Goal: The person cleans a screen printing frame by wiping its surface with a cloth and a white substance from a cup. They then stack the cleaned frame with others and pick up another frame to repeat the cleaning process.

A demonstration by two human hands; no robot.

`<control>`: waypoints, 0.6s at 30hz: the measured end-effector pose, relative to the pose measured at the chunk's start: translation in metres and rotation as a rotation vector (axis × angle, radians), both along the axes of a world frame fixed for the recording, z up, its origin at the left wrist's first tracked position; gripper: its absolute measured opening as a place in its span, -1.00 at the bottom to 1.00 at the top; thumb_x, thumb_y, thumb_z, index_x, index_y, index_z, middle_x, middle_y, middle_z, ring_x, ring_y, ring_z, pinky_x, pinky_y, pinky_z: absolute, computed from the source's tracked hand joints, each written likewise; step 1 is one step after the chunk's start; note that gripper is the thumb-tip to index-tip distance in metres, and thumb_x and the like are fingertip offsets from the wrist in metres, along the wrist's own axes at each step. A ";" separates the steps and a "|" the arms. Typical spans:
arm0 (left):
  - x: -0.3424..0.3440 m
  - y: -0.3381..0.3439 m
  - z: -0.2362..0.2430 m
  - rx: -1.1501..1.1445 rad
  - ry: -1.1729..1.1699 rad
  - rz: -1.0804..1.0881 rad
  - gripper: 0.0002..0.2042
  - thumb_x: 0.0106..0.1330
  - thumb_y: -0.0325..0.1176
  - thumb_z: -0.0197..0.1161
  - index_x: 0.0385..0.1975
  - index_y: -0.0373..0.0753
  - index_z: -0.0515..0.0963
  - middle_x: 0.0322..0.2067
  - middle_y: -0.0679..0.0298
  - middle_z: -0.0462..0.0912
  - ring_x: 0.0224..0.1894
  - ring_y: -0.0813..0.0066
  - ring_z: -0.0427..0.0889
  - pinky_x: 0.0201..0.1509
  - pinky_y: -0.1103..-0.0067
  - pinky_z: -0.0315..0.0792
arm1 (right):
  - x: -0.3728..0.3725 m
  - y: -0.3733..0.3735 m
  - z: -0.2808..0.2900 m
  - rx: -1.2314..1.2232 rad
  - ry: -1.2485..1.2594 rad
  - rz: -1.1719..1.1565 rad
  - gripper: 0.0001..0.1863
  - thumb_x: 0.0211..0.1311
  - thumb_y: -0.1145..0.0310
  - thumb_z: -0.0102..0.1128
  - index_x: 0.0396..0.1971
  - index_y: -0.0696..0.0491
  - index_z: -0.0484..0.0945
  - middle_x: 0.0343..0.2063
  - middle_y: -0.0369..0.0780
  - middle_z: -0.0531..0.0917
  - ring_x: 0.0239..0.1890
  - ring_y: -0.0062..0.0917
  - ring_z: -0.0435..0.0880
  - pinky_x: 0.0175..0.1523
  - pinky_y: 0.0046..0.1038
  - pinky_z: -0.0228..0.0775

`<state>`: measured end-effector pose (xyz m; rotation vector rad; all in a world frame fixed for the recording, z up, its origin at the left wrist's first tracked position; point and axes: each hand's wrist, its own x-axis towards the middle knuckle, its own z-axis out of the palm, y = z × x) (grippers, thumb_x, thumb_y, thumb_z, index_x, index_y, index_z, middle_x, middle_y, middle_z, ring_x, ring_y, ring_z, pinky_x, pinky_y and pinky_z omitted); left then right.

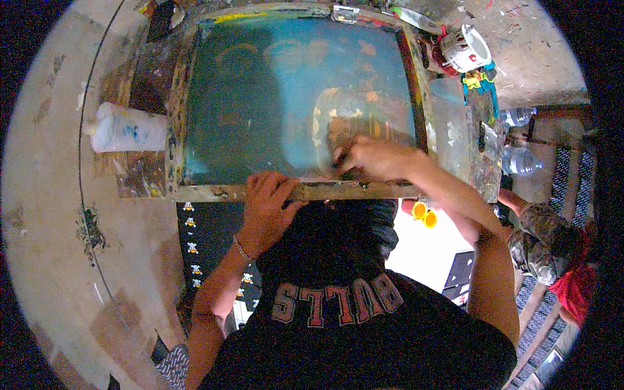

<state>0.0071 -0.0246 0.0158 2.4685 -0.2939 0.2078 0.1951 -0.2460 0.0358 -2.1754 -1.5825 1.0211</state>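
Fingers (346,156) of the nearer right hand (376,159), too blurred to tell if clamped, have the pale motif (348,112) at twelve o'clock.

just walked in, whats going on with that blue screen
A person in a black shirt is bent over a framed blue screen. Their left hand rests on the near rail of the wooden frame. The right hand is over the screen beside a pale skull design, too blurred to tell what it holds, if anything.
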 end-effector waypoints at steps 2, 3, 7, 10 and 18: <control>0.000 -0.001 -0.001 0.012 -0.010 0.009 -0.57 -0.05 -0.26 0.47 -0.14 -0.21 0.57 -0.22 0.18 0.51 -0.10 0.14 0.49 0.07 0.25 0.29 | -0.002 -0.002 0.001 -0.043 -0.134 -0.143 -0.62 0.01 0.61 0.15 -0.11 0.07 0.66 -0.05 -0.07 0.64 0.07 -0.17 0.58 0.20 -0.27 0.41; -0.001 -0.002 -0.001 0.020 -0.019 0.021 -0.57 -0.06 -0.27 0.48 -0.14 -0.21 0.57 -0.22 0.18 0.51 -0.10 0.14 0.49 0.07 0.26 0.29 | -0.001 -0.005 0.002 -0.098 -0.243 -0.218 -0.62 0.01 0.60 0.15 -0.11 0.06 0.66 -0.05 -0.07 0.64 0.07 -0.16 0.58 0.18 -0.25 0.41; 0.000 -0.002 -0.001 0.021 -0.047 0.007 -0.56 -0.09 -0.28 0.49 -0.16 -0.21 0.58 -0.23 0.18 0.52 -0.10 0.14 0.49 0.06 0.26 0.30 | -0.005 -0.013 0.000 0.191 0.055 0.027 -0.59 -0.02 0.61 0.16 -0.11 0.02 0.68 -0.09 -0.06 0.65 -0.01 -0.18 0.61 0.10 -0.28 0.44; -0.001 -0.002 -0.002 0.025 -0.017 0.031 -0.56 -0.10 -0.28 0.50 -0.17 -0.22 0.59 -0.24 0.18 0.53 -0.10 0.14 0.49 0.07 0.25 0.30 | 0.000 -0.033 -0.002 0.006 -0.089 -0.027 -0.60 -0.06 0.59 0.20 -0.14 0.00 0.70 -0.24 -0.06 0.70 -0.12 -0.21 0.67 0.03 -0.28 0.49; -0.001 -0.003 -0.004 0.026 -0.056 0.024 -0.56 -0.12 -0.27 0.52 -0.18 -0.23 0.60 -0.23 0.16 0.54 -0.09 0.11 0.49 0.08 0.24 0.30 | -0.004 -0.073 -0.008 0.141 -0.180 -0.125 -0.65 -0.05 0.53 0.27 -0.19 -0.05 0.72 -0.27 -0.10 0.72 -0.17 -0.22 0.68 0.04 -0.26 0.48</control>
